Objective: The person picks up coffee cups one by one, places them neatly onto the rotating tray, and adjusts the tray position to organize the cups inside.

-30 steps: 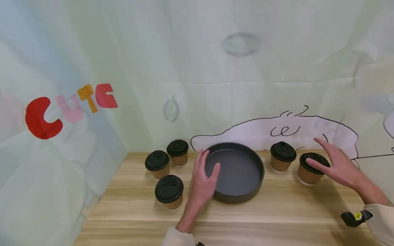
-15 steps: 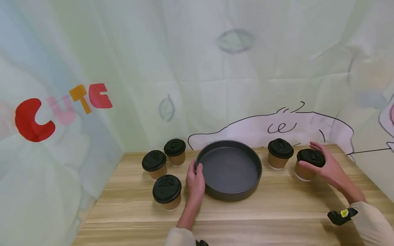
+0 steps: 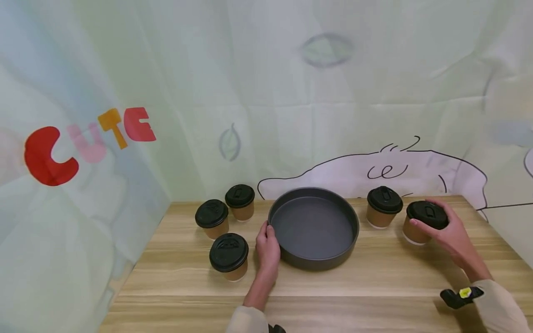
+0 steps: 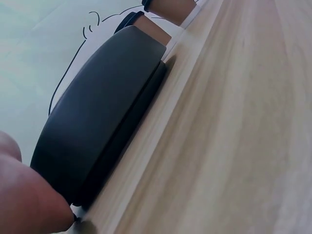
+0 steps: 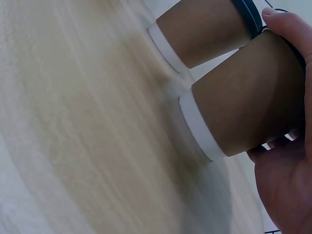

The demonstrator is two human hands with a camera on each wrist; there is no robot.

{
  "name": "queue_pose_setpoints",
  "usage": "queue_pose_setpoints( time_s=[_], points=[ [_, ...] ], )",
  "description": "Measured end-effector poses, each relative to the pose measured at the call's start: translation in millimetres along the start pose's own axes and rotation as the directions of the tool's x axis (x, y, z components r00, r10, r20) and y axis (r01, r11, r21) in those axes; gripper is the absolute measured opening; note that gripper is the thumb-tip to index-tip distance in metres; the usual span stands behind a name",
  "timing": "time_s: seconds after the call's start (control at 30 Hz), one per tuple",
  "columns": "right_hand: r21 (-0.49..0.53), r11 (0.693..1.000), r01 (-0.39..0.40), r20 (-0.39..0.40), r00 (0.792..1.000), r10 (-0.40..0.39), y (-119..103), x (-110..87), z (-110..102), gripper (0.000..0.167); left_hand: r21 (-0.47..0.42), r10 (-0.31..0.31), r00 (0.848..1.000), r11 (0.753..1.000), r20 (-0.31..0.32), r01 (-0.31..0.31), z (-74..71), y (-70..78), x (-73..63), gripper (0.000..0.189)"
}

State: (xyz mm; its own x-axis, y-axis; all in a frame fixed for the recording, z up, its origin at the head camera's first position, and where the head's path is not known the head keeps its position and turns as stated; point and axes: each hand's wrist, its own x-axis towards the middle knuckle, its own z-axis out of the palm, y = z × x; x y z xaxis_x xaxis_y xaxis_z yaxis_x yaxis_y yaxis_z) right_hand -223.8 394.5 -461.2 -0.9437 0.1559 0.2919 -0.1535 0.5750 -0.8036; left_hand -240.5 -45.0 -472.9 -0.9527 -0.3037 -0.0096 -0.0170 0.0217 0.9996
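Note:
A round dark grey baking pan (image 3: 314, 226) sits mid-table. My left hand (image 3: 268, 252) holds its left side, thumb and fingers at the wall; in the left wrist view the hand (image 4: 29, 200) meets the lower end of the pan's side wall (image 4: 97, 112). At the right my right hand (image 3: 454, 233) grips a brown paper coffee cup (image 3: 416, 231) with a black lid, thumb in front and fingers behind. The right wrist view shows this upright cup (image 5: 248, 97) with its white base band close over the table, the palm (image 5: 287, 180) against its side.
A second lidded coffee cup (image 3: 381, 215) stands between the pan and the held cup. Left of the pan are three more lidded cups, a front one (image 3: 229, 256), a middle one (image 3: 212, 219) and a rear one (image 3: 241, 203). A printed curtain (image 3: 266, 92) hangs behind the wooden table (image 3: 183, 289).
My left hand has come down from over the pan's left rim to its side wall. My right hand has lowered from beside the right cup and closed round it.

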Motion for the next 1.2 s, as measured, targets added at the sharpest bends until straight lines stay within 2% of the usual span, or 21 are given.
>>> queue_pose_setpoints(
  time_s=[0.17,0.47,0.73,0.87,1.03,1.2],
  points=[
    [0.022,1.000,0.014,-0.034,0.999,-0.014,3.1,-2.1,2.4,0.072,-0.001,0.016,1.000,1.000,0.010,-0.016,-0.1,-1.0,1.0,0.049],
    [0.037,0.999,0.013,-0.076,0.997,-0.010,6.8,-3.9,5.0,0.066,0.005,-0.005,0.999,1.000,0.031,0.005,0.2,-2.9,3.0,0.050],
    [0.024,1.000,0.004,-0.092,0.996,-0.001,-2.7,-4.4,-3.9,0.065,-0.009,-0.001,1.000,1.000,0.029,0.001,0.0,-2.4,2.8,0.050],
    [0.043,0.998,0.051,-0.123,0.991,-0.045,-18.6,-1.3,-14.9,0.062,-0.007,-0.007,1.000,1.000,0.021,0.007,-1.1,-2.1,3.6,0.050],
    [0.080,0.986,0.148,-0.175,0.976,-0.133,-54.1,8.6,-21.7,0.066,-0.013,-0.015,0.999,1.000,0.031,0.016,-1.3,-2.3,4.3,0.050],
    [0.149,0.957,0.249,-0.159,0.961,-0.225,-101.7,15.4,-2.6,0.072,-0.025,-0.013,0.999,1.000,0.041,0.014,0.4,-3.4,4.3,0.050]
  ],
)
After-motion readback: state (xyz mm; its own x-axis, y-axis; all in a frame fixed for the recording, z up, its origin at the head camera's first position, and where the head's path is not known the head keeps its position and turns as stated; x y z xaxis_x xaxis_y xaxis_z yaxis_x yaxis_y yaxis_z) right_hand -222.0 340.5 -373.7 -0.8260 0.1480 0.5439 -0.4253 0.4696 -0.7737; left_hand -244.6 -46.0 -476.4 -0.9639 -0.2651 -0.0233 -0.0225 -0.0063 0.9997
